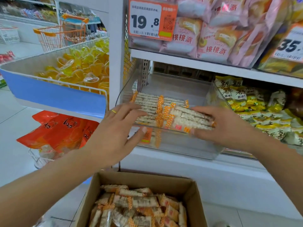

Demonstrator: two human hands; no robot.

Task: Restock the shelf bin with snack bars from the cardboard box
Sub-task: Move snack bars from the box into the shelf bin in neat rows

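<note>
Shop shelf: one clear bin (172,145); right grip (219,126) clasps a few snack bars (191,118); left grip (114,128) spread.

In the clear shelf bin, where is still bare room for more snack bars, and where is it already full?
The clear shelf bin has a bare floor at the back, behind the row of snack bars, and toward its right wall. The front is crowded: bars lie packed there, with the left hand and right hand on them.

Pink pastry packs (213,30) up top behind a 19.8 price tag (151,19), yellow jelly cups (82,69) in a wire basket (54,95), orange carts (62,35) behind, I think.
</note>
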